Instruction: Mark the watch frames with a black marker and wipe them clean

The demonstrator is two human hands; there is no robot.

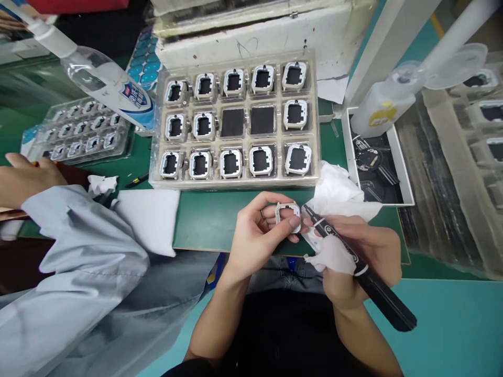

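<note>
Between the thumb and fingers of my left hand [255, 230] is a small white watch case frame [280, 212], its square opening facing up. My right hand [365, 251] is wrapped round a black marker pen [353, 256], whose tip points at the frame's right edge; whether it touches I cannot tell. A white covering wraps the right thumb, and a crumpled white tissue [338, 188] lies behind this hand. Just beyond both hands stands a clear plastic tray [236, 183] with similar frames in most of its pockets. Two pockets in its middle row hold no frame.
At left, a co-worker's sleeve [90, 251] and hand [27, 180] reach over the bench near a folded white cloth [151, 214]. A spray bottle [113, 84] and second tray [82, 128] stand behind. At right are a white box [408, 183], a dispenser bottle [377, 110] and stacked trays [436, 173].
</note>
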